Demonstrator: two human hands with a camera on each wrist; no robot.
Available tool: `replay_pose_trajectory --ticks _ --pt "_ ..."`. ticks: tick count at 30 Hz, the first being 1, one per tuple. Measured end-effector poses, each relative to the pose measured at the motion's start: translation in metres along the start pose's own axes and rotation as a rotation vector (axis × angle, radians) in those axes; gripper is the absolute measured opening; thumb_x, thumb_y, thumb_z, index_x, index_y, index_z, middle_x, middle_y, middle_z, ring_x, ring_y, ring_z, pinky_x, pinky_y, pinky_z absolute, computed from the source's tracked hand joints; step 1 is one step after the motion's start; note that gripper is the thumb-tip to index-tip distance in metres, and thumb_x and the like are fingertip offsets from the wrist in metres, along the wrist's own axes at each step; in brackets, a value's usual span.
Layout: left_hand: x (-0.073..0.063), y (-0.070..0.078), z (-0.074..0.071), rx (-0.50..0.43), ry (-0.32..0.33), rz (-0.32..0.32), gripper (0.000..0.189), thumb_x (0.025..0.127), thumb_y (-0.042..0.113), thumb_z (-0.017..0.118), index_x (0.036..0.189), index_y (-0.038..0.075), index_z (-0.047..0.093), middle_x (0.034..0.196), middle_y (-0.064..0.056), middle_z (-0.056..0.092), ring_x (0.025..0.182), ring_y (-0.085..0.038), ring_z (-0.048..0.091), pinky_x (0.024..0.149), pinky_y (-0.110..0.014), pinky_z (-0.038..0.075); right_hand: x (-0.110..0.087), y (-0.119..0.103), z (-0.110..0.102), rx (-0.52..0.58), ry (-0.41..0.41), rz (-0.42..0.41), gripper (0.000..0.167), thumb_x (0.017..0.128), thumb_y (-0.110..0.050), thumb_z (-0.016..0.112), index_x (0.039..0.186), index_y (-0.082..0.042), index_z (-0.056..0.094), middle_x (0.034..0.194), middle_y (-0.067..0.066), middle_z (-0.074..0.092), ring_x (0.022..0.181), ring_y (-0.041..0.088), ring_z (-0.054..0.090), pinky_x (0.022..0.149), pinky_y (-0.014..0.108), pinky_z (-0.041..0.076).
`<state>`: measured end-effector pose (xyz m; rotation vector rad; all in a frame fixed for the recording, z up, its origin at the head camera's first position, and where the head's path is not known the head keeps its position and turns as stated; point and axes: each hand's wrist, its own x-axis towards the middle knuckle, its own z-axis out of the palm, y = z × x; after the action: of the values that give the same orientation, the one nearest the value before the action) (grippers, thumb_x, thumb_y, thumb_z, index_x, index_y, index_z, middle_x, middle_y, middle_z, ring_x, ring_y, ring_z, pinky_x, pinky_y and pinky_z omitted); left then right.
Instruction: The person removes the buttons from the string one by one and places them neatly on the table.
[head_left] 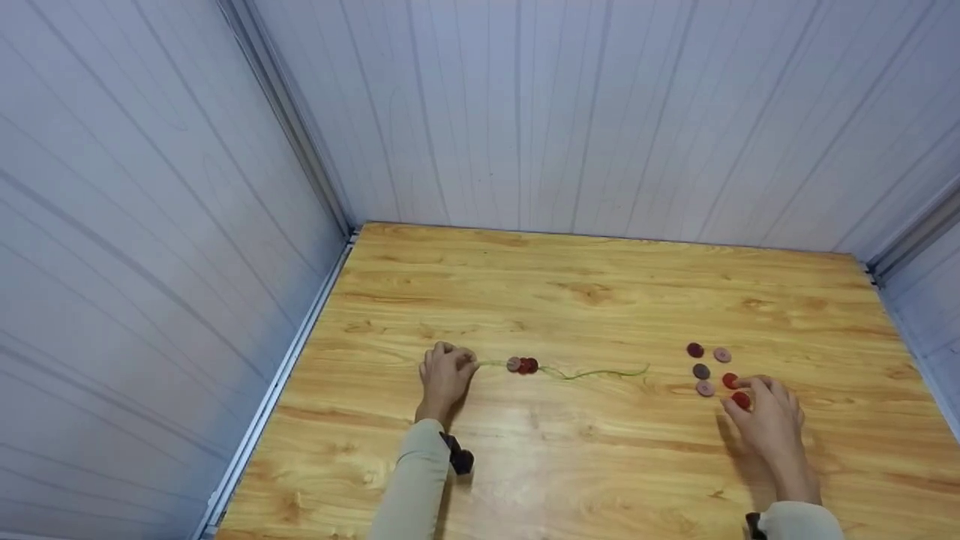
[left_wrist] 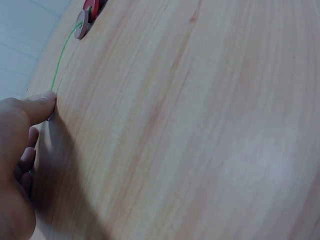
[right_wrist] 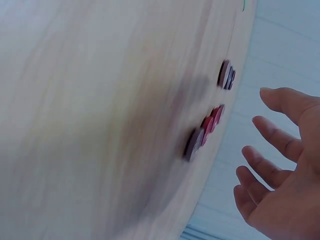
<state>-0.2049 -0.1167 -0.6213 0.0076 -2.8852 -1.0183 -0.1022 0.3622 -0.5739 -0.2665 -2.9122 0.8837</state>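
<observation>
Left hand (head_left: 448, 373): pinched cord (left_wrist: 58, 63) | threaded buttons (head_left: 523, 365): midway on cord | right hand (head_left: 770, 420): fingers parted by loose buttons (head_left: 701, 370), beyond cord's free end | advice: pinching one button's rim seemed best

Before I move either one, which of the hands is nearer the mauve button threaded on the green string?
Left. The left hand pinches the green string just left of the mauve button; the right hand is far to its right, beside the loose red buttons.
</observation>
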Motion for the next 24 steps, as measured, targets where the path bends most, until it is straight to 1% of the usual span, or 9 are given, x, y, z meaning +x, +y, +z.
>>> replay_pose_trajectory --ticks 2,7,8,10,12,15,18,20,24 --pt "0.0 0.0 0.0 0.001 0.003 0.0 0.007 0.087 0.033 0.07 0.086 0.026 0.07 0.112 -0.005 0.053 0.1 -0.026 0.044 0.089 -0.049 0.03 0.002 -0.006 0.003 0.02 0.02 -0.026 0.038 0.091 -0.023 0.064 0.118 0.002 0.056 0.134 0.031 0.038 0.12 0.054 0.028 0.095 0.067 0.017" --pt "0.0 0.0 0.001 -0.006 0.018 0.008 0.008 0.086 0.033 0.07 0.085 0.025 0.07 0.109 -0.005 0.054 0.1 -0.027 0.045 0.09 -0.05 0.031 0.009 -0.022 0.011 0.05 0.045 -0.092 0.041 0.091 -0.027 0.065 0.118 0.002 0.057 0.132 0.03 0.041 0.118 0.052 0.032 0.095 0.067 0.019" --pt "0.0 0.0 0.001 -0.009 0.023 0.01 0.008 0.086 0.033 0.07 0.086 0.025 0.07 0.109 -0.005 0.055 0.1 -0.027 0.045 0.09 -0.05 0.031 0.01 -0.025 0.013 0.05 0.046 -0.104 0.04 0.091 -0.027 0.065 0.118 0.002 0.057 0.132 0.03 0.041 0.118 0.052 0.033 0.095 0.067 0.019" --pt "-0.001 0.0 0.002 -0.014 0.03 0.013 0.008 0.086 0.033 0.071 0.087 0.025 0.071 0.108 -0.005 0.055 0.1 -0.027 0.046 0.091 -0.051 0.031 0.013 -0.03 0.016 0.064 0.045 -0.126 0.037 0.09 -0.02 0.066 0.117 0.002 0.058 0.132 0.031 0.041 0.119 0.052 0.033 0.095 0.068 0.02" --pt "0.0 0.0 0.002 -0.014 0.025 0.006 0.009 0.086 0.033 0.071 0.088 0.025 0.071 0.109 -0.005 0.055 0.1 -0.027 0.045 0.092 -0.051 0.031 0.016 -0.036 0.02 0.083 0.042 -0.143 0.036 0.088 -0.017 0.067 0.117 0.003 0.058 0.131 0.029 0.042 0.118 0.051 0.033 0.096 0.066 0.02" --pt "0.0 0.0 0.001 -0.011 0.022 0.002 0.009 0.086 0.033 0.071 0.089 0.024 0.071 0.11 -0.005 0.055 0.1 -0.026 0.045 0.091 -0.051 0.031 0.02 -0.046 0.027 0.114 0.051 -0.174 0.034 0.086 -0.014 0.069 0.114 0.003 0.06 0.128 0.026 0.045 0.116 0.048 0.035 0.095 0.064 0.021" --pt "0.0 -0.001 0.001 -0.011 0.019 -0.003 0.009 0.085 0.032 0.071 0.088 0.024 0.071 0.11 -0.005 0.054 0.1 -0.026 0.045 0.091 -0.051 0.031 0.025 -0.056 0.034 0.12 0.061 -0.215 0.032 0.085 -0.014 0.071 0.112 0.001 0.062 0.124 0.024 0.048 0.117 0.045 0.036 0.096 0.061 0.023" --pt "0.0 0.0 0.001 -0.012 0.019 -0.005 0.008 0.085 0.032 0.072 0.087 0.024 0.071 0.11 -0.005 0.055 0.1 -0.026 0.045 0.091 -0.051 0.031 0.027 -0.062 0.038 0.11 0.055 -0.235 0.032 0.085 -0.014 0.071 0.112 0.0 0.062 0.124 0.024 0.049 0.118 0.045 0.036 0.097 0.061 0.023" --pt "0.0 0.0 0.0 -0.006 0.017 -0.007 0.008 0.085 0.033 0.072 0.087 0.025 0.071 0.11 -0.005 0.055 0.1 -0.026 0.045 0.091 -0.05 0.031 0.03 -0.074 0.046 0.114 0.012 -0.241 0.034 0.086 -0.015 0.071 0.115 -0.001 0.061 0.127 0.021 0.048 0.121 0.044 0.036 0.098 0.06 0.024"
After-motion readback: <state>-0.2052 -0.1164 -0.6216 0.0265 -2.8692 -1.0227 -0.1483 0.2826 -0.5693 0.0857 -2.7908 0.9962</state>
